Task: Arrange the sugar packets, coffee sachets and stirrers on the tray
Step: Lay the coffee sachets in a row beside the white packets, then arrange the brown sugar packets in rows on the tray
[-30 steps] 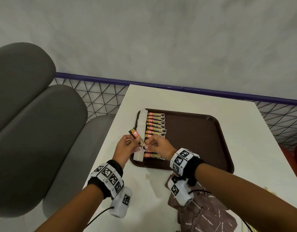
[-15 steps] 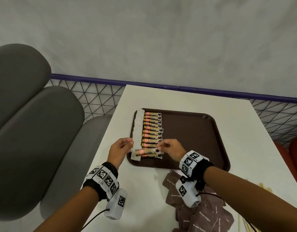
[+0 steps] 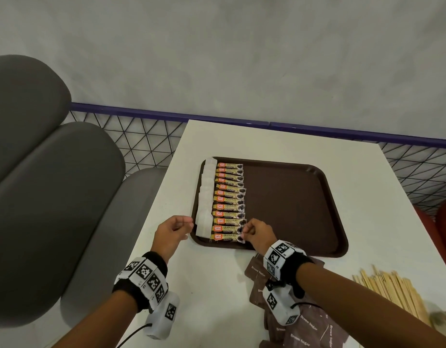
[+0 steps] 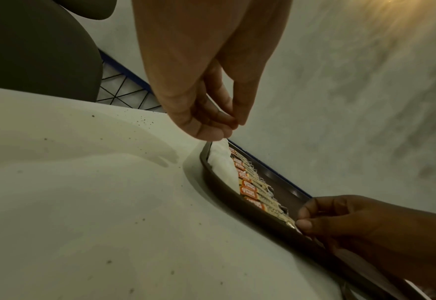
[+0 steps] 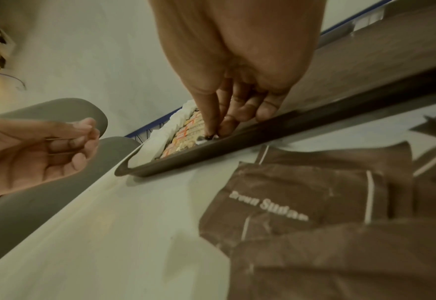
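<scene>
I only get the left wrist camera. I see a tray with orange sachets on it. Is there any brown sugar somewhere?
Observer: Yes. Brown sugar packets lie piled on the table, just off the near edge of the tray.
Operator: Are there sticks for stirring too?
Observer: Wooden stirrers lie in a heap on the table, to the right of the brown packets, none on the tray.
Operator: Is the tray full?
Observer: No. The coffee sachets and the white packets beside them fill only its left side; the rest is bare.
</scene>
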